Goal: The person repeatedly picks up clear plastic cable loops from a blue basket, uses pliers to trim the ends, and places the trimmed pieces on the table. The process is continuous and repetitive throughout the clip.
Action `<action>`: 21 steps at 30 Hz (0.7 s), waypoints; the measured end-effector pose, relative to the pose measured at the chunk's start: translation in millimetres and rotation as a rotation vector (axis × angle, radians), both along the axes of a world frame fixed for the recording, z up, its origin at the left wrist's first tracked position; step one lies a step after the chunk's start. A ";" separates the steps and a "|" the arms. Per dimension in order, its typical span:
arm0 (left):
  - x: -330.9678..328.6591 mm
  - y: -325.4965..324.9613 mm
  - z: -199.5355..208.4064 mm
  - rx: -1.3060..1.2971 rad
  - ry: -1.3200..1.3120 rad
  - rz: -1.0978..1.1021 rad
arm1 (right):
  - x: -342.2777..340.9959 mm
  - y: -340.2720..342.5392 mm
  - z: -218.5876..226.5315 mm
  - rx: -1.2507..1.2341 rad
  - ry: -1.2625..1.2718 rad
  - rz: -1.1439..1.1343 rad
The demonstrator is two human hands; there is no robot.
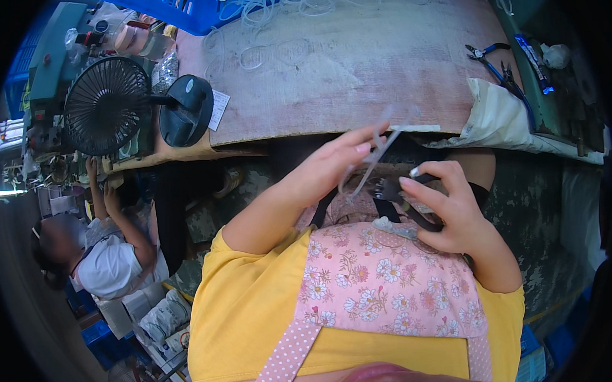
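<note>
While your left hand pinches a clear tube near your apron, your right hand has pliers loosely gripped, handles spread, just off the table edge, wide top beyond.

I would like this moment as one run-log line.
left hand: holds clear tubing; right hand: holds black-handled tool; nearby: black fan left, pliers right

The worktop is brightly lit, while the space beneath its near edge is left in shadow. Glare is given off by a white strip at far left. The clear tubing is blurred; straight edges are bowed and the corners blackened.
</note>
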State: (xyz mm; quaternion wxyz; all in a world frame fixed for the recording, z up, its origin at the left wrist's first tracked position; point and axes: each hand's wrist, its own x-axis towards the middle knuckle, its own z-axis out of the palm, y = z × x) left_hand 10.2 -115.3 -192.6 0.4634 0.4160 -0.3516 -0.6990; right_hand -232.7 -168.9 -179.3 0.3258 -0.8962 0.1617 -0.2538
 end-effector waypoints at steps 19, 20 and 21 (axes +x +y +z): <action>65.7 -17.3 -7.7 -1.101 -1.871 0.074 | 25.7 -8.9 -26.5 0.709 -0.213 0.092; 57.5 -12.4 -7.3 -1.168 -1.814 0.065 | 29.3 -10.5 -30.2 0.609 -0.179 0.131; 50.6 -8.3 -8.3 -1.202 -1.768 0.048 | 32.9 -11.7 -32.8 0.681 -0.157 0.192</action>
